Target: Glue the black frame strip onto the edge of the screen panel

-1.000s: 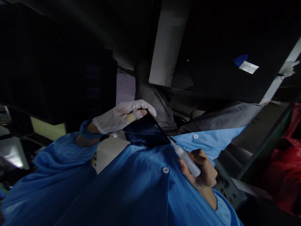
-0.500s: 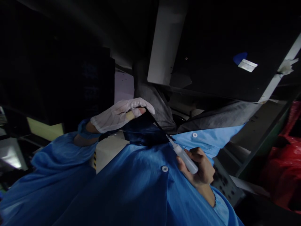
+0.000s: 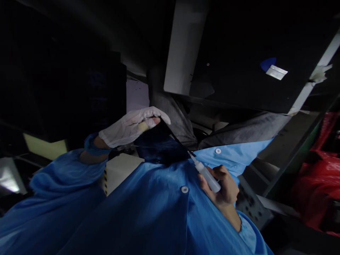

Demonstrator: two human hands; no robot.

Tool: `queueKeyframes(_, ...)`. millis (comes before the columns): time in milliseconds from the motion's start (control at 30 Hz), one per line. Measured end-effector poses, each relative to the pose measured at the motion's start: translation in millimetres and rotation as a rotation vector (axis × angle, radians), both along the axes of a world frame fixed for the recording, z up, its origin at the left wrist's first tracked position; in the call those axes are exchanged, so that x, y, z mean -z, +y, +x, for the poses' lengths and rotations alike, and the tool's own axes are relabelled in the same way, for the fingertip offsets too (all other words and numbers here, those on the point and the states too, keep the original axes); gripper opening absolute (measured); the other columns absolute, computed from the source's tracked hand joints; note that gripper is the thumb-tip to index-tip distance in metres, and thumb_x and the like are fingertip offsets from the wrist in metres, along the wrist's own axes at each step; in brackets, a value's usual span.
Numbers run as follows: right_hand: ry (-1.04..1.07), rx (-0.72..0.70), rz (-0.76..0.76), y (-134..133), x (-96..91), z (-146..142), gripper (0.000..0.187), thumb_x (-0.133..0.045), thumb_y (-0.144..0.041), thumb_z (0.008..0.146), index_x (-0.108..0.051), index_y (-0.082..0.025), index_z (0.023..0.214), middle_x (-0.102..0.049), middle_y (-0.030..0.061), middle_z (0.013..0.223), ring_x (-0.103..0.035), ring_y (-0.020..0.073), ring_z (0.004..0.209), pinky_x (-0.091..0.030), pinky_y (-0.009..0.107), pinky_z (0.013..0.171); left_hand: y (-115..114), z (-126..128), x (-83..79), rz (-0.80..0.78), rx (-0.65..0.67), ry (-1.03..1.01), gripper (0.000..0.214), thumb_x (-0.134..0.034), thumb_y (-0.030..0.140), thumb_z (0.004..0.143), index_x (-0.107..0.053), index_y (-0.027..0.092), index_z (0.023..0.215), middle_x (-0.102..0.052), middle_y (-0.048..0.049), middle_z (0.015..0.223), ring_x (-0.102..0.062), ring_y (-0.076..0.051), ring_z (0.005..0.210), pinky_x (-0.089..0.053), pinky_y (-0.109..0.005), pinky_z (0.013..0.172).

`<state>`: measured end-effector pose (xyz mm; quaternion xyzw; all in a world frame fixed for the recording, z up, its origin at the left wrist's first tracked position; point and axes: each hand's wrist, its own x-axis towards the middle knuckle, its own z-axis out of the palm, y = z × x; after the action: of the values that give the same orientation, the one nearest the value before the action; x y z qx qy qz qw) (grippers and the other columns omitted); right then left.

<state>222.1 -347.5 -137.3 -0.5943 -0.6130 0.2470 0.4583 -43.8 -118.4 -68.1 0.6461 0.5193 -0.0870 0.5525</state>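
Observation:
My left hand [image 3: 135, 125], in a white glove with the thumb tip bare, grips the upper corner of a dark glossy panel [image 3: 162, 145] between thumb and fingers. The panel is tilted in front of my blue smock, and its lower edge is partly hidden by the cloth. Bare-skinned, my right hand [image 3: 224, 189] is closed around a small translucent dropper bottle [image 3: 208, 178] with a narrow tip. That tip points up and left and lies at the panel's right corner; whether it touches cannot be made out.
A black surface [image 3: 247, 85] at upper right carries a blue piece with a silvery tab [image 3: 277, 72]. Red plastic [image 3: 321, 184] hangs at far right. Dark boxes [image 3: 101, 92] stand at left, near a pale box with striped tape [image 3: 122, 170]. My grey-trousered legs [image 3: 175, 117] are below.
The whole view has shifted slightly, so things appear a little further left. Both hands keep their hold, and the bottle's tip stays by the panel's corner.

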Motion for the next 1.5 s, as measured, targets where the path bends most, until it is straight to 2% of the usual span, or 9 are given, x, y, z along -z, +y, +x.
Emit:
queueKeyframes(167,-0.051,0.012,-0.038,-4.4,0.7,3.2,0.016,-0.083,-0.016,0.103,-0.068,-0.021,0.105,-0.072,0.0008,0.080,-0.061,0.0166,0.058,-0.051,0.030,0.050,1.4,2.0,0.3,0.030,-0.026,0.027,0.041,-0.052,0.050,0.108,-0.075,0.019,0.123,-0.080,-0.0093,0.129,-0.070,-0.026,0.112,-0.054,-0.039,0.099)
queueKeyframes(367,-0.106,0.003,-0.043,-7.6,5.0,5.4,0.017,-0.080,-0.027,0.111,-0.066,-0.021,0.103,-0.071,0.0014,0.079,-0.062,0.0160,0.058,-0.049,0.028,0.048,2.7,-1.3,5.4,0.060,-0.047,0.012,0.041,-0.055,0.055,0.104,-0.079,0.023,0.116,-0.081,-0.0077,0.117,-0.070,-0.025,0.099,-0.054,-0.039,0.090)
queueKeyframes(600,-0.110,0.006,-0.055,-9.5,8.5,6.7,0.020,-0.075,-0.033,0.115,-0.065,-0.021,0.104,-0.069,0.0001,0.078,-0.061,0.0148,0.059,-0.048,0.027,0.050,4.2,-6.4,9.6,0.069,-0.050,0.029,0.037,-0.057,0.055,0.106,-0.080,0.028,0.114,-0.081,-0.0057,0.125,-0.071,-0.029,0.116,-0.057,-0.039,0.102)
queueKeyframes(767,-0.103,0.025,-0.085,-14.8,10.8,6.6,0.017,-0.079,-0.029,0.112,-0.065,-0.022,0.104,-0.071,-0.0005,0.080,-0.060,0.0145,0.058,-0.045,0.028,0.050,5.9,-6.5,11.0,0.091,-0.053,0.034,0.038,-0.057,0.054,0.106,-0.081,0.026,0.113,-0.081,-0.0056,0.130,-0.071,-0.030,0.123,-0.057,-0.039,0.111)
queueKeyframes(900,-0.105,0.036,-0.123,-19.8,12.9,7.1,0.018,-0.079,-0.030,0.112,-0.066,-0.023,0.103,-0.069,-0.0011,0.079,-0.058,0.0145,0.058,-0.045,0.029,0.051,5.0,-0.6,5.7,0.109,-0.056,0.047,0.042,-0.052,0.052,0.105,-0.078,0.021,0.114,-0.080,-0.0083,0.135,-0.070,-0.030,0.131,-0.054,-0.042,0.121)
queueKeyframes(1067,-0.098,0.047,-0.149,-25.0,16.1,7.6,0.014,-0.079,-0.029,0.111,-0.068,-0.023,0.106,-0.071,-0.0002,0.081,-0.059,0.0152,0.059,-0.045,0.030,0.051,5.3,7.6,-1.8,0.115,-0.067,0.054,0.040,-0.050,0.046,0.105,-0.073,0.016,0.115,-0.080,-0.0130,0.137,-0.070,-0.027,0.130,-0.054,-0.040,0.121)
queueKeyframes(1300,-0.093,0.066,-0.192,-32.5,17.2,7.7,0.016,-0.078,-0.033,0.114,-0.066,-0.023,0.108,-0.069,-0.0011,0.082,-0.060,0.0148,0.061,-0.044,0.031,0.054,7.1,2.8,6.5,0.143,-0.069,0.032,0.042,-0.050,0.053,0.101,-0.074,0.020,0.111,-0.084,-0.0105,0.127,-0.074,-0.026,0.116,-0.057,-0.041,0.109)
queueKeyframes(1500,-0.090,0.059,-0.244,-37.2,13.9,12.9,0.014,-0.080,-0.030,0.112,-0.068,-0.024,0.108,-0.070,-0.0011,0.083,-0.063,0.0157,0.063,-0.046,0.031,0.056,8.0,-2.5,9.8,0.159,-0.080,-0.018,0.042,-0.051,0.051,0.103,-0.078,0.021,0.114,-0.084,-0.0088,0.133,-0.074,-0.024,0.121,-0.055,-0.040,0.118)
